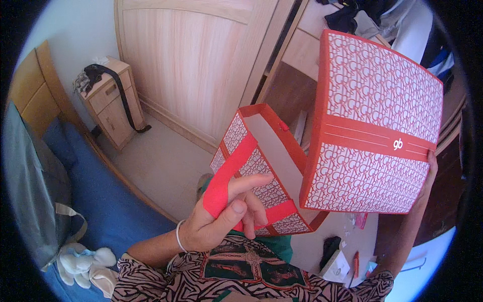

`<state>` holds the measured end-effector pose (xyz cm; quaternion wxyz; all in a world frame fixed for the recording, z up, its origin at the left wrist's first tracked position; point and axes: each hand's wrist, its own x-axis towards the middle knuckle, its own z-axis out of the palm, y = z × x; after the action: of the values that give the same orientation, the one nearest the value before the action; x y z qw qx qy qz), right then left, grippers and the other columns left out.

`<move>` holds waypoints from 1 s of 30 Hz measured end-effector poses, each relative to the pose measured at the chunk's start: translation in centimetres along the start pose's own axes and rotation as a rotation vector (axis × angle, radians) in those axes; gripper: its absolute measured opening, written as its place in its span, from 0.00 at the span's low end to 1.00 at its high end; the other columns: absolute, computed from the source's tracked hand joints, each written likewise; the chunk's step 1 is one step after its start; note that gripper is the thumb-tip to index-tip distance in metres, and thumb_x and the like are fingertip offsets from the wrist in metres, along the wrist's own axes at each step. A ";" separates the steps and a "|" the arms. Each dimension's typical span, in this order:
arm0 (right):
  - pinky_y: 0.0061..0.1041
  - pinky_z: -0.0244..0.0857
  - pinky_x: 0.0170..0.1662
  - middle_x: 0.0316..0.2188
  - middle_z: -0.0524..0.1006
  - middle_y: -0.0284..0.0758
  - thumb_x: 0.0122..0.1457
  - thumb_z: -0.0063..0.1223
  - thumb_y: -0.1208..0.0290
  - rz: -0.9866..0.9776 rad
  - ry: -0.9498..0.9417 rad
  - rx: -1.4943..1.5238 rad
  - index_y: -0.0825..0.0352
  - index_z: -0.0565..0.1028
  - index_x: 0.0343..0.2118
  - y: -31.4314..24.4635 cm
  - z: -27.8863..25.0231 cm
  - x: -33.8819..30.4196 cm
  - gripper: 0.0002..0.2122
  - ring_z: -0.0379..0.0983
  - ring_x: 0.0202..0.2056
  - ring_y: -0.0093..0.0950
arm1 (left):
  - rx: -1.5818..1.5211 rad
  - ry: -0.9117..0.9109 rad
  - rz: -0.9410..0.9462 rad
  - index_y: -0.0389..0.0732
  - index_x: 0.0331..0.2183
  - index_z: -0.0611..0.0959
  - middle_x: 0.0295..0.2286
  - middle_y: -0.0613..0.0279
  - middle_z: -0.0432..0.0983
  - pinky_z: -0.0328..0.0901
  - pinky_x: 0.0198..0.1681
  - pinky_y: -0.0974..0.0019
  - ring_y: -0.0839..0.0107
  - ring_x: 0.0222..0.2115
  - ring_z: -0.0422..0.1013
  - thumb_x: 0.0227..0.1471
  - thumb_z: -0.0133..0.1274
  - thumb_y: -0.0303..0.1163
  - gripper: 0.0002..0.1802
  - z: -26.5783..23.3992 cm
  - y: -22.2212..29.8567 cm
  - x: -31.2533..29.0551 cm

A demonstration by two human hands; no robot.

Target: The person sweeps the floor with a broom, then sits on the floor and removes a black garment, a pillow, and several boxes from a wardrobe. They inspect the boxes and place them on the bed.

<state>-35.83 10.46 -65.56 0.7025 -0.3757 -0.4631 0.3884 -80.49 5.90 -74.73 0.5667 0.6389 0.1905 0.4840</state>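
Observation:
A red and white patterned gift bag [257,163] hangs tilted in front of me, its top open and its pale inside showing. Its wide red ribbon handle [235,160] loops over my left hand [226,211], between thumb and palm. The left index finger points out to the right while the other fingers curl. My right hand [430,176] grips the right edge of a large flat box [385,85] in the same pattern, with a red band across it. The box is raised beside the bag and overlaps its right side in view. Most of the right fingers are hidden behind the box.
At left a bed with a blue cover [100,186] holds a plush toy [83,264]. A wooden nightstand [111,103] carries a black strap [123,95]. Behind is a wooden wardrobe door [186,55]; clothes [362,20] lie at upper right. Small items [336,267] litter the floor.

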 end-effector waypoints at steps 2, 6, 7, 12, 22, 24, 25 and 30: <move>0.37 0.77 0.35 0.42 0.72 0.52 0.50 0.53 0.52 -0.008 -0.074 -0.001 0.73 0.59 0.54 0.4 0.5 0.5 0.35 0.77 0.35 0.41 | -0.052 -0.026 0.016 0.37 0.58 0.58 0.30 0.52 0.73 0.67 0.28 0.72 0.72 0.22 0.71 0.62 0.33 0.38 0.26 -1.5 0.7 -0.1; 0.38 0.76 0.36 0.44 0.71 0.54 0.50 0.50 0.48 -0.045 -0.001 -0.023 0.73 0.57 0.55 1.1 0.1 1.5 0.36 0.76 0.36 0.42 | -0.070 -0.061 0.046 0.36 0.58 0.57 0.29 0.55 0.72 0.66 0.29 0.75 0.76 0.22 0.70 0.63 0.31 0.33 0.24 -3.3 1.1 0.5; 0.39 0.76 0.36 0.43 0.71 0.54 0.50 0.50 0.48 -0.080 0.061 -0.001 0.73 0.57 0.55 1.3 -0.3 1.7 0.37 0.76 0.36 0.42 | -0.056 -0.053 0.034 0.37 0.59 0.56 0.29 0.52 0.73 0.67 0.27 0.73 0.73 0.21 0.71 0.62 0.32 0.37 0.26 -3.4 1.1 0.5; 0.42 0.75 0.38 0.43 0.71 0.53 0.50 0.49 0.45 -0.098 0.025 0.015 0.74 0.59 0.54 2.5 -2.1 2.9 0.37 0.75 0.38 0.43 | -0.060 -0.022 0.048 0.40 0.60 0.52 0.30 0.45 0.74 0.69 0.23 0.70 0.67 0.21 0.72 0.61 0.34 0.45 0.31 -4.3 0.7 0.4; 0.40 0.74 0.40 0.43 0.72 0.51 0.45 0.58 0.55 -0.119 -0.088 -0.145 0.73 0.59 0.54 -2.0 -0.5 3.7 0.37 0.75 0.38 0.42 | -0.024 -0.074 -0.007 0.39 0.61 0.49 0.31 0.48 0.75 0.69 0.28 0.69 0.69 0.22 0.73 0.62 0.34 0.43 0.31 -2.0 1.5 0.6; 0.39 0.74 0.40 0.44 0.72 0.50 0.45 0.58 0.57 -0.092 -0.095 -0.103 0.73 0.58 0.55 -2.4 0.8 3.2 0.37 0.75 0.38 0.41 | -0.036 -0.079 -0.004 0.40 0.61 0.47 0.32 0.48 0.74 0.69 0.29 0.69 0.68 0.22 0.73 0.62 0.34 0.43 0.32 -1.7 1.5 0.9; 0.38 0.74 0.41 0.45 0.72 0.50 0.44 0.59 0.57 -0.035 -0.157 -0.077 0.73 0.58 0.55 -2.7 1.5 3.0 0.37 0.75 0.39 0.40 | -0.043 -0.059 0.007 0.39 0.61 0.48 0.31 0.51 0.74 0.68 0.29 0.70 0.71 0.22 0.72 0.61 0.34 0.38 0.30 -1.5 1.4 1.0; 0.36 0.74 0.41 0.43 0.73 0.49 0.39 0.63 0.63 -0.010 -0.228 -0.218 0.75 0.60 0.54 -3.6 6.0 4.9 0.38 0.75 0.40 0.38 | -0.096 0.015 -0.027 0.36 0.61 0.49 0.30 0.56 0.72 0.66 0.30 0.73 0.76 0.23 0.70 0.60 0.34 0.28 0.29 0.5 1.0 2.7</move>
<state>-39.46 14.39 -58.90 0.6027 -0.4007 -0.5810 0.3723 -79.11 7.46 -72.65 0.6017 0.6048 0.1799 0.4897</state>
